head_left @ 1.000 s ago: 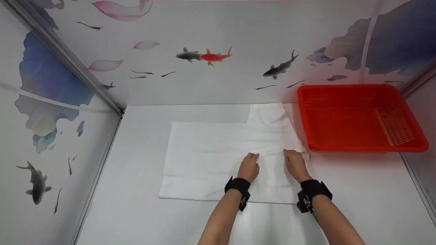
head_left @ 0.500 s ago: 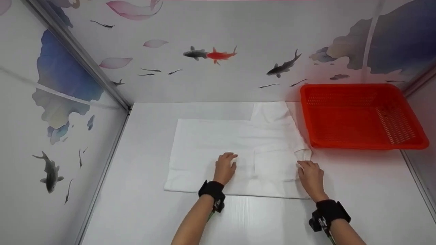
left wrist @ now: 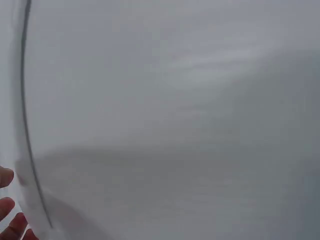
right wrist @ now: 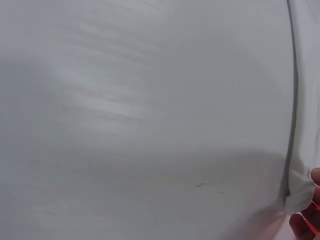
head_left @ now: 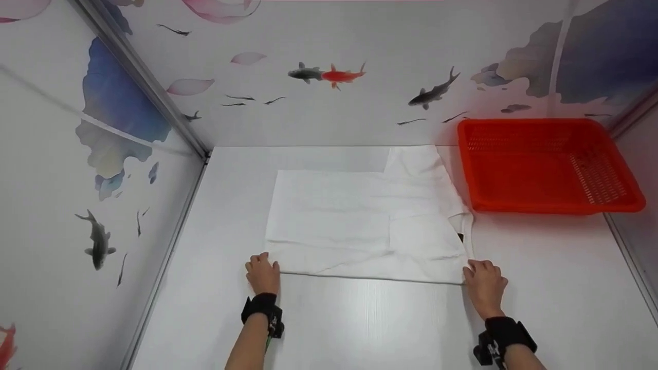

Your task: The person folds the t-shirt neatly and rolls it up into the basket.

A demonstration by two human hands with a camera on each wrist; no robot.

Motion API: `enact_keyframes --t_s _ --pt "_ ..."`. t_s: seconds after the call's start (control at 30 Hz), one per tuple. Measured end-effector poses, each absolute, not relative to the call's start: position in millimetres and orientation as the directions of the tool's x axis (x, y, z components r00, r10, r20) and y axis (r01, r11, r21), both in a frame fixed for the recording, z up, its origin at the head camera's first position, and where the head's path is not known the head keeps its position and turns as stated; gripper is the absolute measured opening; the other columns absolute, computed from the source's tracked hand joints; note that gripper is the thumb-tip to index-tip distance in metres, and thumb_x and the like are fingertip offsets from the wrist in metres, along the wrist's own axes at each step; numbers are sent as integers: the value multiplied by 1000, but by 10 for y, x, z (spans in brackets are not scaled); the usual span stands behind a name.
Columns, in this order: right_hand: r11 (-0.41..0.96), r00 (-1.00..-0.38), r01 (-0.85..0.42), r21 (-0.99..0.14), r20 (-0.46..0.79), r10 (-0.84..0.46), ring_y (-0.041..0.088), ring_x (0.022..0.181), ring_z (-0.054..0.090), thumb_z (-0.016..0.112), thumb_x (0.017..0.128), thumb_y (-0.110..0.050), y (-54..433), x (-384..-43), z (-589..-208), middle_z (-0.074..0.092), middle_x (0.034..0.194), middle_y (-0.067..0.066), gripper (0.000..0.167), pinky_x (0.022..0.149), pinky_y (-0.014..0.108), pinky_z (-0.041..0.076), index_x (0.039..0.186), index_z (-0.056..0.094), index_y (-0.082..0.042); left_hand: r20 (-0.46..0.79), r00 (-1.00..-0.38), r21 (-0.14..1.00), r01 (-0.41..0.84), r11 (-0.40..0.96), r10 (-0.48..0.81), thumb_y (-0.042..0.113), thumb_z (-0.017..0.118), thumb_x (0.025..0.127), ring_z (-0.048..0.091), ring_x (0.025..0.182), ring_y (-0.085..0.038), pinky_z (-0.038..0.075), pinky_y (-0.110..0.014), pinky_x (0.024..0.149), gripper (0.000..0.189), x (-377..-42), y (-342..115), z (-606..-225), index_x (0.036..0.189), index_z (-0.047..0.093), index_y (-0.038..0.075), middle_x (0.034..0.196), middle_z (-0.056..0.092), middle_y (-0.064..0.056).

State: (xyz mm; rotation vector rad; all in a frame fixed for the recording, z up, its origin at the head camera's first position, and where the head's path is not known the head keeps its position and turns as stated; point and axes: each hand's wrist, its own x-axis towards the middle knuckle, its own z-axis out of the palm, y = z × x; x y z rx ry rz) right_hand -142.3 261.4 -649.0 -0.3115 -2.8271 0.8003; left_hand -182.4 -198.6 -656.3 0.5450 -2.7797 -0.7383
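1 second ago the 2 hands were close together on the right part of the white cloth [head_left: 329,205]; now they are well apart. The left hand [head_left: 262,275] has gone from the cloth's middle to its near left corner. The right hand [head_left: 485,289] has come to the near right corner, its grip on the fabric there. The flap [head_left: 419,234] they were at now lies untouched. A dark tag [head_left: 460,238] has appeared by the right edge. The head view has shifted, bringing a red fish [head_left: 7,344] into its lower left.
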Motion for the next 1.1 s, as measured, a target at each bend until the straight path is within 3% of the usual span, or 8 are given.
enact_keyframes --t_s 0.2,0.5,0.63,0.9,1.1 --pt "854 -962 127 -505 147 230 50 101 51 62 92 -6 2628 -1341 -6572 57 107 30 24 80 61 37 110 63 10 139 -895 517 -300 801 -425 1 70 86 54 92 -40 47 -46 83 18 -1731 -2077 -6654 98 64 -11 97 58 -25" --pt "870 -948 30 -492 263 182 48 94 53 66 89 -2 2721 -983 -6654 58 101 28 21 76 60 36 106 64 10 218 -904 545 -200 814 -368 -3 71 84 54 83 -35 47 -44 75 8 -1365 -2112 -6701 85 64 -6 86 56 -18" --pt "871 -945 18 -490 277 176 47 92 53 67 88 -1 2743 -822 -6659 59 99 27 21 74 59 36 106 64 10 240 -905 582 -156 798 -352 -4 71 84 53 81 -33 47 -43 74 7 -1180 -2130 -6706 85 64 -5 87 56 -16" --pt "876 -969 87 -475 163 185 48 95 52 65 90 -4 2763 -656 -6623 56 102 29 26 76 61 36 110 62 11 194 -921 610 -156 777 -338 -4 70 84 54 84 -31 48 -42 75 5 -931 -2191 -6669 88 66 -4 88 56 -14" --pt "868 -942 3 -496 290 168 51 89 52 73 80 2 2745 -709 -6541 57 96 29 26 68 62 37 103 64 11 164 -929 652 -150 743 -331 -6 71 82 55 84 -35 47 -46 74 7 -1013 -2292 -6542 88 69 -5 88 58 -16"
